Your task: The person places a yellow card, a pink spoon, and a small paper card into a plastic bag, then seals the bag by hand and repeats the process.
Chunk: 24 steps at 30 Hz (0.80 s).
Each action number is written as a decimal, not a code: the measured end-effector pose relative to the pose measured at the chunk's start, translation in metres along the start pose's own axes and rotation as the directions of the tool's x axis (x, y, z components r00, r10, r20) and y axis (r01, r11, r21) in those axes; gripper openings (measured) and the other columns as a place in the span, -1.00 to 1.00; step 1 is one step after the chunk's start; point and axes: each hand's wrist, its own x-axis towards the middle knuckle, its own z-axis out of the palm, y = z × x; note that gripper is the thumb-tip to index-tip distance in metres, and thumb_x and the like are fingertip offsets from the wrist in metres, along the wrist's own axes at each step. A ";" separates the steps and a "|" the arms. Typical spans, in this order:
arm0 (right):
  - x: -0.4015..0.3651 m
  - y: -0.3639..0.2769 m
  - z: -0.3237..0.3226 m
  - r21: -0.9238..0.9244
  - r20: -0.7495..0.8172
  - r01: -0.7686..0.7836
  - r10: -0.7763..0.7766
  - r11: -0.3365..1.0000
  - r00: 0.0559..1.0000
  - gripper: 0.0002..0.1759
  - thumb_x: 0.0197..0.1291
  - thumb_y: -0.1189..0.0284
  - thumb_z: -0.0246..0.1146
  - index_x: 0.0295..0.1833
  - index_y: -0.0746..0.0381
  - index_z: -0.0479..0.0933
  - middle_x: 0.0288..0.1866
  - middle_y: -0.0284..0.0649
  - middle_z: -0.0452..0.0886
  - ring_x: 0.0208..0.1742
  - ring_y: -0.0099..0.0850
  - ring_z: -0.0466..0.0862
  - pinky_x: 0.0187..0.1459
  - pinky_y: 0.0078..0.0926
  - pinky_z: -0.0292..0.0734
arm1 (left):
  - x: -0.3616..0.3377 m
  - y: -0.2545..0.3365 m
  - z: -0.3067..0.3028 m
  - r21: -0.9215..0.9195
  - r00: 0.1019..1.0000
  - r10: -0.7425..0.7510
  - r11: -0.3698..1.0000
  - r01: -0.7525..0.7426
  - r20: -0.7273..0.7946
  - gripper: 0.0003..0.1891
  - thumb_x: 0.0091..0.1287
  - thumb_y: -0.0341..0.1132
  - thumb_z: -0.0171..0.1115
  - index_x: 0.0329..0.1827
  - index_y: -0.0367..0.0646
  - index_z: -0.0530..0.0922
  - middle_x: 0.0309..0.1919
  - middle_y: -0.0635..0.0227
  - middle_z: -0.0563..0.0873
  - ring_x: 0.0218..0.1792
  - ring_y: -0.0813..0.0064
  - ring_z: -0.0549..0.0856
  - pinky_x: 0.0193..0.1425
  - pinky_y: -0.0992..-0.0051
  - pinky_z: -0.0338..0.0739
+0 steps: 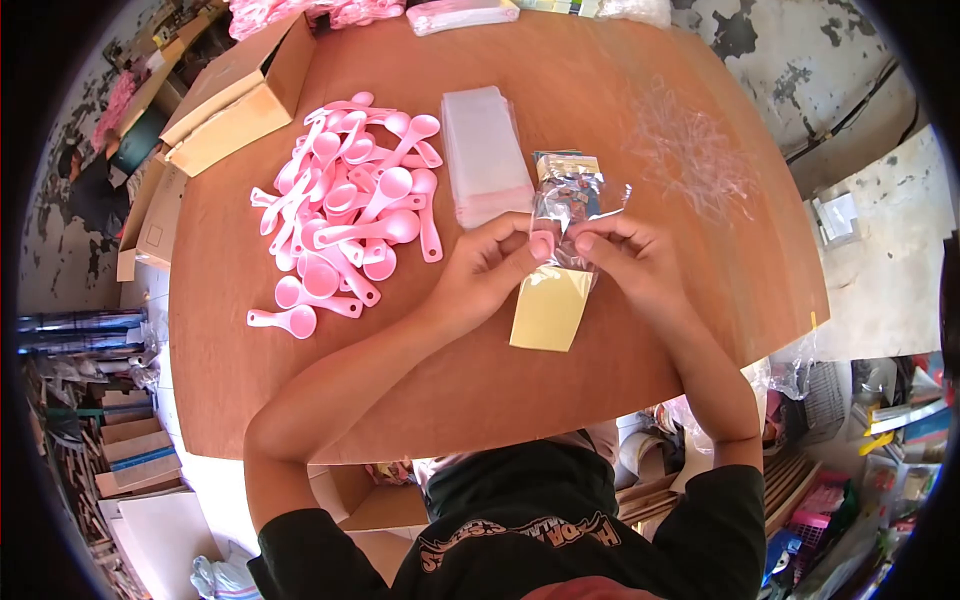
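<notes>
A shiny clear plastic bag [566,205] is stretched between my two hands at the middle of the table. My left hand [497,262] pinches its left edge, thumb on top. My right hand [637,262] grips the right edge, and a thin curled bit of film sticks up above its fingers. Under the bag lies a stack of cards, its near part a plain yellow card [549,312]. Close to my left hand rests a flat pile of clear bags [484,150]. Further left spreads a heap of pink plastic spoons [340,195].
Thin clear plastic strips [693,150] lie tangled on the right of the wooden table [400,400]. An open cardboard box [240,90] stands at the far left. Pink packs [335,10] sit along the back edge. Beyond the left side, a person [98,190] is partly visible.
</notes>
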 end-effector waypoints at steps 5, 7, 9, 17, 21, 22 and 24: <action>0.000 0.005 0.001 -0.030 -0.028 0.042 -0.043 0.999 0.999 -0.83 0.29 0.52 0.32 -0.05 0.36 0.64 -0.24 -0.26 0.70 -0.31 -0.63 0.63 -0.31 -0.68 0.53 | -0.002 0.001 -0.006 0.039 0.980 -0.145 0.988 0.152 -0.139 -0.79 0.49 -0.32 0.15 0.02 -0.27 0.59 -0.19 0.36 0.73 -0.14 0.63 0.69 -0.10 0.58 0.60; 0.000 0.005 0.002 -0.054 -0.040 0.061 -0.063 0.997 0.997 -0.83 0.29 0.52 0.31 -0.06 0.37 0.64 -0.25 -0.25 0.70 -0.32 -0.63 0.63 -0.32 -0.67 0.53 | -0.002 0.000 -0.005 0.007 0.973 -0.148 0.988 0.152 -0.180 -0.78 0.48 -0.32 0.16 0.05 -0.27 0.58 -0.18 0.36 0.72 -0.14 0.63 0.69 -0.09 0.56 0.63; 0.001 0.006 0.002 -0.002 -0.040 0.092 -0.092 0.996 0.995 -0.85 0.32 0.53 0.28 -0.07 0.38 0.64 -0.24 -0.25 0.70 -0.32 -0.62 0.62 -0.32 -0.67 0.52 | -0.002 -0.001 -0.005 -0.012 0.968 -0.122 0.992 0.122 -0.218 -0.75 0.48 -0.31 0.16 0.09 -0.24 0.59 -0.14 0.38 0.72 -0.12 0.62 0.69 -0.06 0.51 0.66; 0.003 0.007 -0.009 0.007 0.034 0.137 -0.137 0.991 0.990 -0.85 0.30 0.68 0.17 -0.16 0.36 0.67 -0.22 -0.22 0.69 -0.23 -0.53 0.64 -0.15 -0.56 0.53 | -0.004 0.000 -0.011 -0.043 0.976 -0.113 0.993 0.106 -0.186 -0.76 0.49 -0.36 0.12 0.11 -0.22 0.62 -0.04 0.36 0.71 -0.05 0.56 0.69 0.03 0.47 0.67; 0.003 0.008 -0.008 -0.039 0.019 0.198 -0.197 0.979 0.980 -0.83 0.28 0.70 0.16 -0.18 0.36 0.67 -0.16 -0.22 0.68 -0.12 -0.50 0.64 -0.04 -0.56 0.52 | -0.004 0.001 -0.009 -0.060 0.984 -0.073 0.996 0.065 -0.160 -0.77 0.49 -0.45 0.06 0.10 -0.25 0.63 -0.02 0.33 0.71 -0.02 0.53 0.69 0.07 0.45 0.67; 0.003 0.007 -0.008 -0.040 0.020 0.197 -0.197 0.980 0.980 -0.83 0.28 0.70 0.16 -0.18 0.36 0.67 -0.16 -0.22 0.68 -0.12 -0.50 0.64 -0.04 -0.56 0.52 | -0.005 0.001 -0.009 -0.061 0.984 -0.073 0.996 0.064 -0.161 -0.77 0.49 -0.45 0.06 0.10 -0.25 0.63 -0.02 0.33 0.71 -0.02 0.53 0.69 0.07 0.45 0.67; 0.003 0.005 -0.009 -0.061 0.031 0.192 -0.191 0.979 0.981 -0.82 0.26 0.72 0.15 -0.19 0.36 0.67 -0.15 -0.22 0.68 -0.08 -0.50 0.63 0.00 -0.55 0.51 | -0.006 0.000 -0.011 -0.033 0.990 -0.056 0.998 0.052 -0.129 -0.76 0.48 -0.49 0.03 0.08 -0.27 0.63 -0.02 0.31 0.71 -0.02 0.51 0.69 0.08 0.45 0.66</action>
